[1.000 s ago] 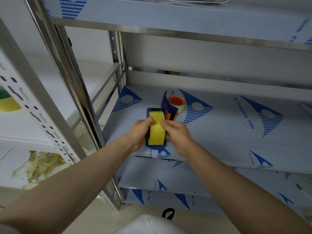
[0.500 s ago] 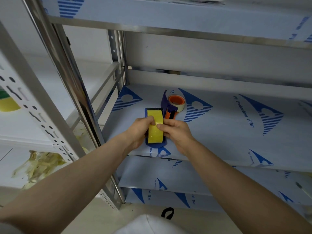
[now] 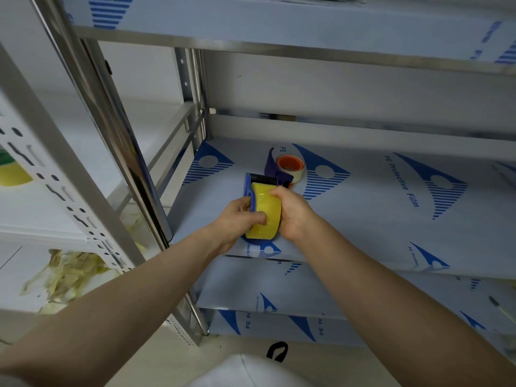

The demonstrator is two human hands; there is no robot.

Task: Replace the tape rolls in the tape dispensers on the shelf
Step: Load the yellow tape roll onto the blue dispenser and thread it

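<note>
A yellow tape roll point(image 3: 265, 210) sits in a blue tape dispenser point(image 3: 249, 184) near the front edge of the middle shelf point(image 3: 391, 219). My left hand point(image 3: 240, 216) grips the dispenser and roll from the left, its thumb curled over the roll's face. My right hand point(image 3: 293, 213) holds the roll from the right, fingertips on its top edge. Behind them stands a dark purple dispenser point(image 3: 272, 169) with an orange-cored tape roll point(image 3: 290, 166) beside it.
A steel upright post point(image 3: 120, 152) stands just left of my hands. The upper shelf point(image 3: 279, 32) hangs overhead. Crumpled used tape point(image 3: 67, 275) lies on a lower shelf at the left. A yellow roll point(image 3: 14, 174) shows at the far left edge.
The dispenser with the yellow roll has tilted and turned a little. My left thumb now lies across the roll's lower face, and my right fingertips have moved up to its top edge.
</note>
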